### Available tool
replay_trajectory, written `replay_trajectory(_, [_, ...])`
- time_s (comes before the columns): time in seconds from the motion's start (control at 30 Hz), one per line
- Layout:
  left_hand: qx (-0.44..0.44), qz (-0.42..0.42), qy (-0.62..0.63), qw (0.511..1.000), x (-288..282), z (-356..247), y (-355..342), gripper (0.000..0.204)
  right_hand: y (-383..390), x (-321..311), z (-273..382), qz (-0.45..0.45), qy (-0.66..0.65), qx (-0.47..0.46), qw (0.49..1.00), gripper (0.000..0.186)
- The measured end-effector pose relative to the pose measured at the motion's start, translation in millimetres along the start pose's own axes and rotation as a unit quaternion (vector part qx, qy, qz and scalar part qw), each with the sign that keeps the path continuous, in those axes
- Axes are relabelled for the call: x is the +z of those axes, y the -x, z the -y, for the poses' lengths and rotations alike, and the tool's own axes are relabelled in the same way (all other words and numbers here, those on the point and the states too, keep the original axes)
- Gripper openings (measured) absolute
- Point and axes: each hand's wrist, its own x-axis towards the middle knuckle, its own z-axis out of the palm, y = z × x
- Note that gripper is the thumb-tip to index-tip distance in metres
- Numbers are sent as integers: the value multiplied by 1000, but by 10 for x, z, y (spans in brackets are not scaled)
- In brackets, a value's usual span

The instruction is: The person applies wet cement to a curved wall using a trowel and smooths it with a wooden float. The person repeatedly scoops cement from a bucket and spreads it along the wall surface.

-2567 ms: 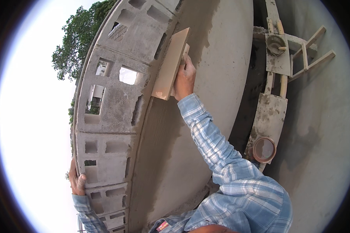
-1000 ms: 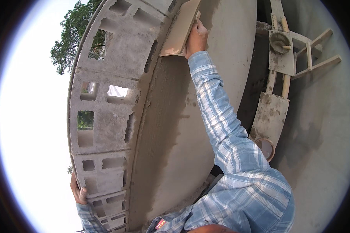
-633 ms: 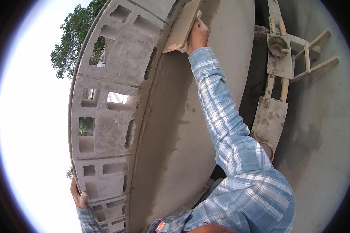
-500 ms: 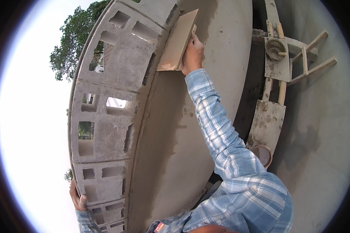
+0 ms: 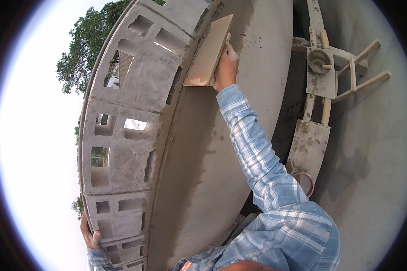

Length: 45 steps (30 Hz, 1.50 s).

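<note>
My right hand [image 5: 227,67] is closed round the handle of a flat rectangular plastering float [image 5: 206,56], which is smeared with mortar. The float lies against a band of dark wet plaster [image 5: 181,149], beside a row of pierced concrete blocks [image 5: 126,162]. Whether its whole face touches the plaster is hidden. Down at the lower left, my left hand [image 5: 90,232] grips the outer edge of the blocks, with the thumb on the near face and the fingers partly out of sight behind.
Paler plaster [image 5: 257,90] spreads right of the wet band. Farther right, mortar-stained boards [image 5: 308,142] rest on poles, carrying a round bowl [image 5: 319,58]. Another round container [image 5: 305,183] is partly behind my sleeve. A wooden frame [image 5: 364,72] stands beyond. Trees [image 5: 88,49] show past the blocks.
The whole view has shifted slightly, so things sit a little lower. The float keeps nearly the same place on the wall, and both hands keep their hold.
</note>
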Motion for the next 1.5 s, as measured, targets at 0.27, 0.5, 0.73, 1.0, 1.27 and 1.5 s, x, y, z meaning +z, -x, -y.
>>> replay_trajectory(0.27, [-7,15,2,1000,-66,23,4,118,-1233,1,449,87,-97,58,990,41])
replay_trajectory(0.5, [-6,-12,-26,1000,-55,52,-9,120,308,-87,271,72,-84,88,990,38])
replay_trajectory(0.73, [10,12,-16,1000,-72,22,-54,119,2693,-340,484,96,65,93,989,79])
replay_trajectory(1.0, [-4,17,-5,1000,-131,173,-10,119,-631,-589,476,1,385,-119,915,51])
replay_trajectory(1.27, [0,-14,-37,999,-58,-27,-9,121,-1935,-503,-60,88,461,-254,846,49])
replay_trajectory(1.5, [16,-12,-60,998,-10,103,-79,119,1685,-652,57,193,376,-237,875,44])
